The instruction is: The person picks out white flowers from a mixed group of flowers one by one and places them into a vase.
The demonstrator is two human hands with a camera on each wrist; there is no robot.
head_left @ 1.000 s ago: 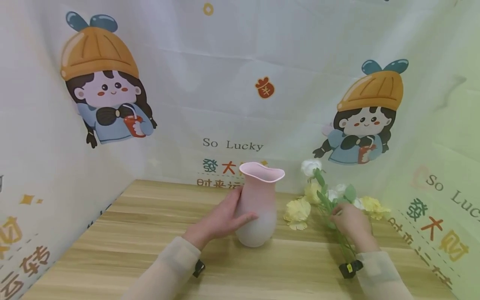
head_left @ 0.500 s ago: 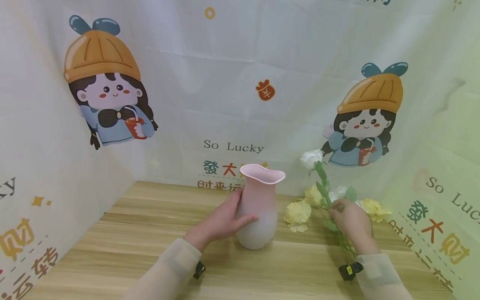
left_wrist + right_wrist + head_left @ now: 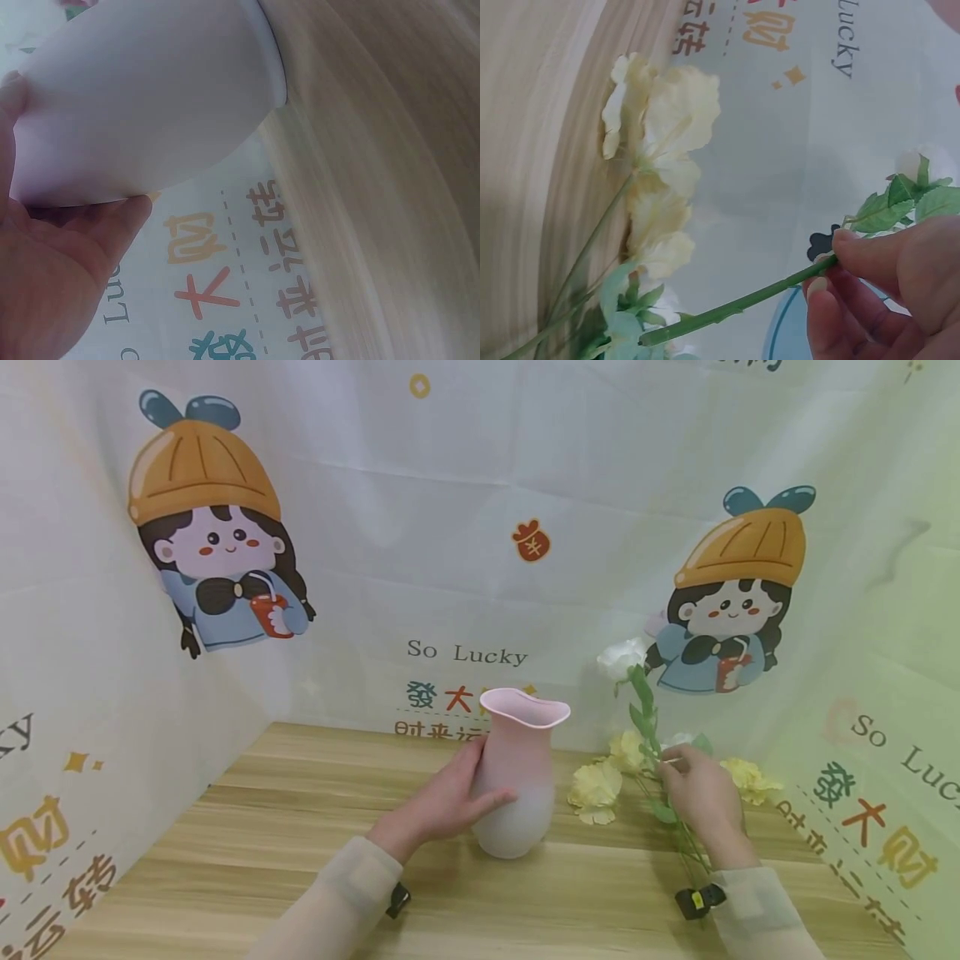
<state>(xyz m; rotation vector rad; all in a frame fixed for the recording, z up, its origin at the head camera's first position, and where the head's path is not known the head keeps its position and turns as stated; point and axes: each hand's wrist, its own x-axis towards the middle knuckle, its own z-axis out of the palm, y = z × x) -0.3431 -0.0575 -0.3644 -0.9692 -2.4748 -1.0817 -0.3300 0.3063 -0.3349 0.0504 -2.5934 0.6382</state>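
White flower [image 3: 624, 658] higher than before, stem [image 3: 739, 301] in a pinch of right fingers [image 3: 826, 319], left fingers [image 3: 129, 219] still around the vase [image 3: 525, 777].

A narrow gap separates the pink-and-white vase [image 3: 519, 785] from the nearest yellow flower [image 3: 596, 789]. The vase's wavy mouth is unobstructed from above; the left hand [image 3: 448, 795] blocks its left side.
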